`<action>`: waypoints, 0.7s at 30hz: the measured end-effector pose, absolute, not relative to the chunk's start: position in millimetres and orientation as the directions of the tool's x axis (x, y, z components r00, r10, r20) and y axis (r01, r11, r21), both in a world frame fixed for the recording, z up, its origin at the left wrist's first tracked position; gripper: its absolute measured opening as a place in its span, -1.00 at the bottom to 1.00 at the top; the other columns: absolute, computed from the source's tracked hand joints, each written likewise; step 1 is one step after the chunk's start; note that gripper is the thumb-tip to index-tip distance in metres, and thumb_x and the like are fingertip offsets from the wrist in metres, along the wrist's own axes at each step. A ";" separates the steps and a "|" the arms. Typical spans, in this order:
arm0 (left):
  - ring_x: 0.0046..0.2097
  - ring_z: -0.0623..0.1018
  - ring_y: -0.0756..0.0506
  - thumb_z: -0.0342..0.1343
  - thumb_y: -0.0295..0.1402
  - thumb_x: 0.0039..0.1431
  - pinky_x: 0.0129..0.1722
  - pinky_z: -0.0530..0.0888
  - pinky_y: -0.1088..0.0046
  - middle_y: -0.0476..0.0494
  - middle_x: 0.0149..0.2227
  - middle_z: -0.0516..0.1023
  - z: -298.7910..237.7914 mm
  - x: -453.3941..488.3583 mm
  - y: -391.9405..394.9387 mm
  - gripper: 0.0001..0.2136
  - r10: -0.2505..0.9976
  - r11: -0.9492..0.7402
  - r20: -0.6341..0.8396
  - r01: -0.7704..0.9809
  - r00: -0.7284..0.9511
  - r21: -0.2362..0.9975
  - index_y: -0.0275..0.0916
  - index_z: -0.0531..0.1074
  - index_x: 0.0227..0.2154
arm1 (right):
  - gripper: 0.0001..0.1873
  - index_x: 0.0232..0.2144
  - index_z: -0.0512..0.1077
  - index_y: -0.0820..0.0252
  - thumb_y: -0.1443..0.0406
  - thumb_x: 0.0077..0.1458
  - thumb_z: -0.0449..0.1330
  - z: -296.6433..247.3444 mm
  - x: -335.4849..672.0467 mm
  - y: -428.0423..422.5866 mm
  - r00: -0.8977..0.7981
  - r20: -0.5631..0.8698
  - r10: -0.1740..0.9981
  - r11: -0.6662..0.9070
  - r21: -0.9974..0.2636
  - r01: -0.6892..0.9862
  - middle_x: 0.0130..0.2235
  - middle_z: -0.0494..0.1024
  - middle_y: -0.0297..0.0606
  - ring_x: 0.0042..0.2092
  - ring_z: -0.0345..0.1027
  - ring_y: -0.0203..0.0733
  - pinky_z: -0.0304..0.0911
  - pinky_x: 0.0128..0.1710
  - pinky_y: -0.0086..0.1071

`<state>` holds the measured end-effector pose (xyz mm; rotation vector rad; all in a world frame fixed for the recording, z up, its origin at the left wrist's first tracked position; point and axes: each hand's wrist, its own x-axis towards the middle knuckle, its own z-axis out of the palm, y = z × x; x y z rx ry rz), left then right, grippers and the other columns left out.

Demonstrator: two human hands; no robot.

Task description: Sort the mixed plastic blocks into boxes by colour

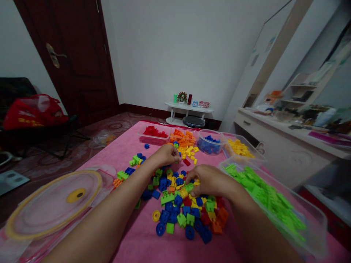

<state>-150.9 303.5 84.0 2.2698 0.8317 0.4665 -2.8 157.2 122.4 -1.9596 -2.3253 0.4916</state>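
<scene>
With right hand, around green block, can't tell if gripping; with left hand, toward table's far edge, grip hidden; likely light, hard; pinch by sides

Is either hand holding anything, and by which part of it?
It cannot be told. The right hand curls beside a bright green, oblong plastic block, grip unclear; the left hand curls too, hiding any hold.
</scene>
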 end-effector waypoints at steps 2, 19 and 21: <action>-0.51 0.42 0.01 0.13 -0.24 -0.02 -0.56 0.28 0.58 -0.06 -0.56 0.48 88.0 -149.1 299.2 -0.77 0.710 -0.469 0.057 0.411 0.702 0.782 -0.34 0.50 -0.51 | -0.68 -0.35 0.57 -0.03 0.25 -0.31 0.34 122.4 -6.8 157.2 -0.118 -0.136 0.984 0.092 -0.181 0.979 -0.31 0.59 -0.34 -0.28 0.40 -0.13 0.12 -0.38 -0.42; -0.58 0.41 0.05 -0.18 -0.05 0.23 -0.77 0.15 0.75 -0.21 -0.50 0.43 95.2 -134.2 279.4 -0.55 0.346 0.730 -0.402 0.026 0.847 0.683 -0.39 0.38 -0.30 | -0.50 -0.25 0.41 0.25 -0.06 0.01 0.09 119.5 0.2 179.0 0.317 -0.045 0.947 0.003 -0.989 -0.147 -0.52 0.38 -0.33 -0.62 0.09 -0.42 -0.04 -0.67 -0.52; -0.61 0.37 0.07 -0.11 -0.07 0.21 -0.79 0.09 0.76 -0.15 -0.52 0.40 96.0 -134.8 280.5 -0.60 0.394 0.726 -0.418 0.001 0.819 0.688 -0.38 0.39 -0.30 | -0.56 -0.29 0.42 0.24 -0.03 0.06 0.07 118.8 4.2 180.1 0.298 -0.146 0.943 -0.060 -0.958 -0.280 -0.52 0.40 -0.30 -0.59 0.16 -0.40 0.00 -0.66 -0.53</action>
